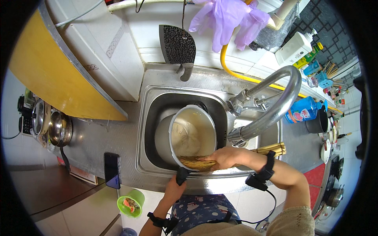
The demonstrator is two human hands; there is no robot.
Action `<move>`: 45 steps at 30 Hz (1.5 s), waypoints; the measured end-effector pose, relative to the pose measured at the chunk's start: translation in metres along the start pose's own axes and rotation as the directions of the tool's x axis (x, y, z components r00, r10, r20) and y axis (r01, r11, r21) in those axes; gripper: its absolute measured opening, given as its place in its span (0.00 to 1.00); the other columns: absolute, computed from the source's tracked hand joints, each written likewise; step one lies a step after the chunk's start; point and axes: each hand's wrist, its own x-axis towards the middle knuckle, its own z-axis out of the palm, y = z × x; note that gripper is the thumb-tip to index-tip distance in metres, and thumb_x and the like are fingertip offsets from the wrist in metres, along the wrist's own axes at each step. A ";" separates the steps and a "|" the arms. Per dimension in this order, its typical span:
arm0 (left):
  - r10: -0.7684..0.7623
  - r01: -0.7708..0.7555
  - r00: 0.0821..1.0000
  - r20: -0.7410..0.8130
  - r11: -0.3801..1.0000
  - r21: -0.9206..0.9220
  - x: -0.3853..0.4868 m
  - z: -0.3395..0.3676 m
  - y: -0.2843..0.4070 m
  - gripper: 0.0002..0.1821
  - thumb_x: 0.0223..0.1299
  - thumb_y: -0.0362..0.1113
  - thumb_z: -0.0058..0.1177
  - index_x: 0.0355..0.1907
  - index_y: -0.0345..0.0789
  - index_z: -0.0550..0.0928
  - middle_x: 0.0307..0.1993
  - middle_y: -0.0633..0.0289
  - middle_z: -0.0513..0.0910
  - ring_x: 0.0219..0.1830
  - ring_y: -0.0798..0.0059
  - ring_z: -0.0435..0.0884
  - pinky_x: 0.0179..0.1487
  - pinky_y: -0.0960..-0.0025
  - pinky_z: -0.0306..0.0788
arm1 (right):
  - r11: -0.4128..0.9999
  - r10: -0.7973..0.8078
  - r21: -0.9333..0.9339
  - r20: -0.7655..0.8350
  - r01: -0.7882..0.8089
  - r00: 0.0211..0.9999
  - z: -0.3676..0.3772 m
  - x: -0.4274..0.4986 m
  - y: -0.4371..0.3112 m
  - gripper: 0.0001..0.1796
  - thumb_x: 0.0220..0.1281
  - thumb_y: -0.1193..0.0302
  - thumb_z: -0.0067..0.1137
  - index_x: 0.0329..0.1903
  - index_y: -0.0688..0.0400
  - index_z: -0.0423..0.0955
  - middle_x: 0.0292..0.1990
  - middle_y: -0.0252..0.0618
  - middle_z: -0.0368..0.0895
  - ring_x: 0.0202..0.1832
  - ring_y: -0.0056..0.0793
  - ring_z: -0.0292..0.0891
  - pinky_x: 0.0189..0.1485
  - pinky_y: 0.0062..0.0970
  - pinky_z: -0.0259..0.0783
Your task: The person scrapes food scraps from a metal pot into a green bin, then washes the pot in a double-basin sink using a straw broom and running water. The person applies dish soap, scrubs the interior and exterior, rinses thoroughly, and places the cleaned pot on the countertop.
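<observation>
A deep metal pot [165, 138] lies tilted in the left sink basin [150, 129], its mouth turned to the right, with cloudy liquid inside. My left hand [174, 188] grips the pot's black handle [182, 174] at the front edge of the sink. In my right hand [226, 158] is a straw brush [267, 148]; its bristles reach into the pot along the near side of the inner wall. The bound end of the brush sticks out to the right beneath my forearm. Above the basin's right side curves the metal faucet [291, 88].
A cleaver [177, 44] and purple rubber gloves [227, 20] hang on the wall behind. A phone [112, 170] lies at the counter's left front. Blue detergent bottle [302, 110] stands right of the faucet. Below left is a green bin [138, 199].
</observation>
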 end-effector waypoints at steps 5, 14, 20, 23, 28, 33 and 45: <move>0.073 -0.073 0.997 -0.024 0.997 0.027 -0.012 -0.022 0.022 0.22 0.53 0.40 0.56 0.47 0.29 0.73 0.35 0.39 0.79 0.41 0.43 0.79 0.43 0.56 0.71 | 0.988 0.102 -0.109 -0.105 -0.113 0.989 -0.004 -0.021 0.023 0.29 0.60 0.58 0.53 0.65 0.44 0.62 0.41 0.45 0.78 0.44 0.42 0.76 0.45 0.37 0.70; 0.201 -0.178 0.974 -0.109 0.966 0.185 -0.016 -0.025 0.036 0.21 0.52 0.38 0.58 0.45 0.28 0.73 0.30 0.47 0.81 0.34 0.48 0.80 0.39 0.56 0.71 | 0.402 -0.066 -0.632 -0.742 -0.663 0.667 0.015 0.075 0.068 0.24 0.62 0.68 0.45 0.62 0.41 0.67 0.32 0.37 0.72 0.33 0.32 0.72 0.34 0.30 0.65; 0.103 -0.099 0.993 -0.051 0.992 0.074 -0.002 -0.036 0.035 0.20 0.52 0.38 0.57 0.45 0.30 0.72 0.32 0.43 0.79 0.37 0.47 0.79 0.39 0.58 0.71 | 0.986 -0.111 -0.166 -0.522 0.027 0.846 0.038 0.035 0.071 0.30 0.63 0.65 0.52 0.68 0.41 0.57 0.43 0.42 0.76 0.36 0.35 0.76 0.38 0.31 0.70; 0.082 -0.079 0.995 -0.064 0.996 0.048 -0.008 -0.033 0.042 0.18 0.52 0.36 0.57 0.44 0.30 0.73 0.27 0.49 0.78 0.29 0.57 0.79 0.33 0.61 0.71 | 0.969 0.231 0.138 -0.194 -0.207 0.953 0.040 -0.021 0.035 0.31 0.58 0.61 0.55 0.65 0.36 0.61 0.46 0.51 0.74 0.46 0.46 0.76 0.42 0.38 0.75; -0.050 0.048 0.999 -0.007 0.982 -0.183 -0.013 -0.026 0.058 0.17 0.52 0.34 0.55 0.43 0.30 0.71 0.20 0.60 0.74 0.17 0.75 0.73 0.21 0.68 0.66 | 0.969 0.234 0.026 -0.404 -0.244 0.884 0.071 -0.067 -0.023 0.36 0.59 0.63 0.54 0.69 0.30 0.53 0.36 0.48 0.72 0.30 0.43 0.77 0.29 0.38 0.74; -0.114 0.147 0.988 0.100 0.888 -0.436 -0.016 -0.022 0.057 0.16 0.53 0.32 0.55 0.43 0.31 0.69 0.17 0.65 0.70 0.12 0.82 0.67 0.14 0.75 0.60 | 0.834 0.445 -0.234 -0.249 -0.499 0.860 0.070 -0.069 0.016 0.39 0.61 0.71 0.47 0.73 0.35 0.43 0.54 0.56 0.69 0.39 0.36 0.77 0.36 0.33 0.75; -0.003 0.003 1.000 -0.022 1.000 0.002 -0.024 -0.039 0.054 0.19 0.54 0.35 0.55 0.47 0.31 0.70 0.17 0.63 0.72 0.13 0.77 0.70 0.16 0.70 0.64 | 0.623 0.198 -0.487 -0.659 -0.612 0.726 0.013 0.098 0.030 0.22 0.66 0.65 0.39 0.62 0.47 0.68 0.39 0.42 0.75 0.41 0.41 0.70 0.42 0.40 0.64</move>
